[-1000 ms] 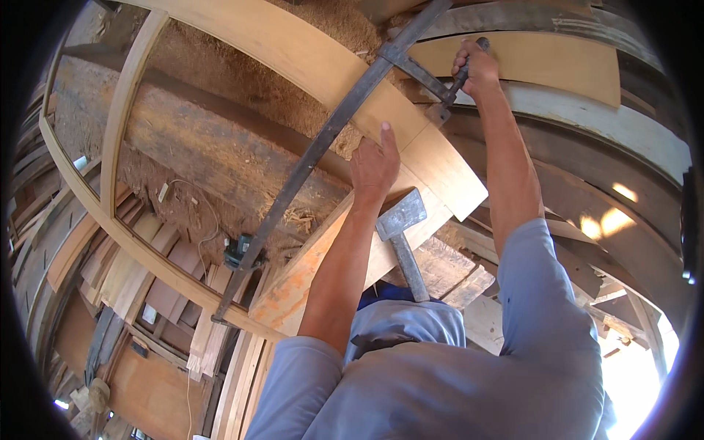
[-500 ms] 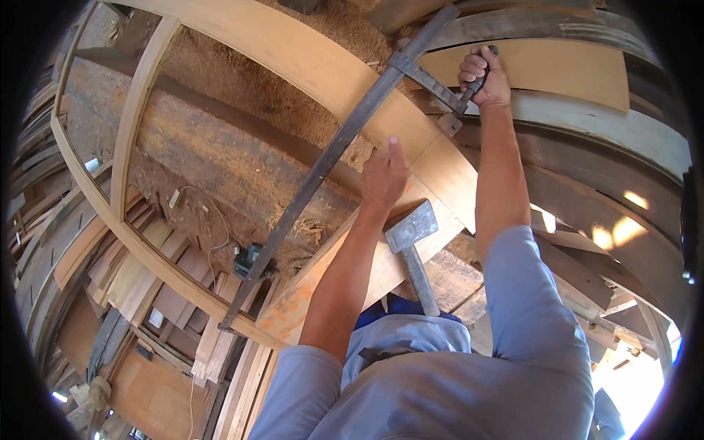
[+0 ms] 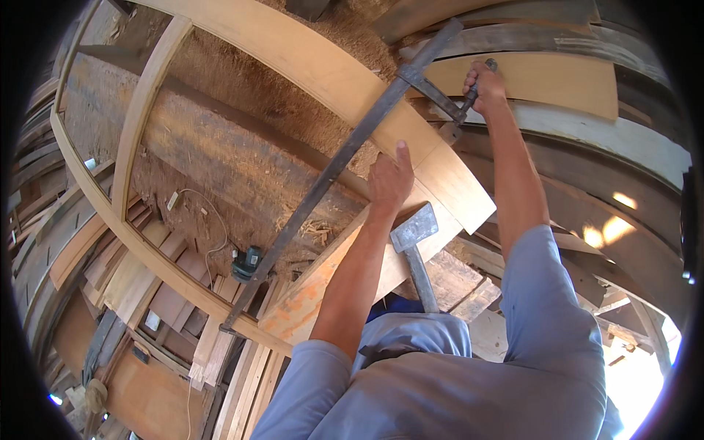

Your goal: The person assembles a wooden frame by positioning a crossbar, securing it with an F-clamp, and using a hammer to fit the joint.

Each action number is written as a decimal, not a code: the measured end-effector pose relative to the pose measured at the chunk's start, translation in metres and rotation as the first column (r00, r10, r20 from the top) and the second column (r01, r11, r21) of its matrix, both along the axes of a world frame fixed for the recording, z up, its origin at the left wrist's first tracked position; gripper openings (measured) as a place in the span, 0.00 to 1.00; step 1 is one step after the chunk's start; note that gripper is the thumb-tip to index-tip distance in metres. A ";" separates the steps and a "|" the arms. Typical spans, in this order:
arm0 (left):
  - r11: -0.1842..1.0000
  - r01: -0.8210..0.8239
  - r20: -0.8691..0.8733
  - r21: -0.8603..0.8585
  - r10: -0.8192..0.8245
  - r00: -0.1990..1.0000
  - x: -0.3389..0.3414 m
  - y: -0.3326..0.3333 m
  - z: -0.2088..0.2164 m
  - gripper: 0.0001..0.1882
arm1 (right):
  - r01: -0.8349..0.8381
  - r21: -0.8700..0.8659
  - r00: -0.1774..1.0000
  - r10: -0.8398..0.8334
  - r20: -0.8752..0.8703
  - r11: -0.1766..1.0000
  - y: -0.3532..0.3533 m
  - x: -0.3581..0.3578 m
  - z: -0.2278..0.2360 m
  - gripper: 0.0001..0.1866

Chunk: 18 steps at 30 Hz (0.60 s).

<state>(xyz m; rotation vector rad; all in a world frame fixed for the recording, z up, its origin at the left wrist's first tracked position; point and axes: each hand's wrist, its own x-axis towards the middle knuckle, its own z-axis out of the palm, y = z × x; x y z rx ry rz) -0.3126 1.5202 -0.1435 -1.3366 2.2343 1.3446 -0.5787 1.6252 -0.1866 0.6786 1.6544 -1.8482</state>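
Observation:
A long dark metal bar clamp spans the pale wooden frame diagonally. Its lower jaw hooks the frame's near-left rail, and its upper arm reaches past the far-right rail. My right hand is closed around the clamp's screw handle, with the round pad just below, by the rail's outer edge. My left hand is at the joint between that rail and the end board, thumb raised and fingers curled at the wood's inner edge. A metal-headed hammer lies on the end board beside my left wrist.
A heavy rough timber runs beneath the frame, among sawdust. A dark green power tool with a pale cord sits low by the near-left rail. Stacked boards lie at left, and curved planks at right.
My right hand has shifted slightly down and its grip on the clamp handle has turned. My left hand stays at the joint. The whole view has moved a little.

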 end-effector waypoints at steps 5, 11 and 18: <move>0.993 0.069 0.019 0.098 -0.072 0.997 -0.006 0.002 0.006 0.41 | -0.222 0.477 0.945 0.308 -0.111 0.851 0.018 0.007 0.017 0.12; 0.984 0.048 -0.087 0.170 -0.033 0.996 0.019 -0.014 0.011 0.34 | -0.282 0.725 0.450 0.754 -0.478 0.628 0.072 0.162 0.104 0.09; 0.788 -0.094 -0.275 -0.608 -0.098 0.957 0.239 -0.029 0.070 0.32 | -0.763 0.644 0.278 0.930 0.240 0.062 0.112 0.351 0.151 0.30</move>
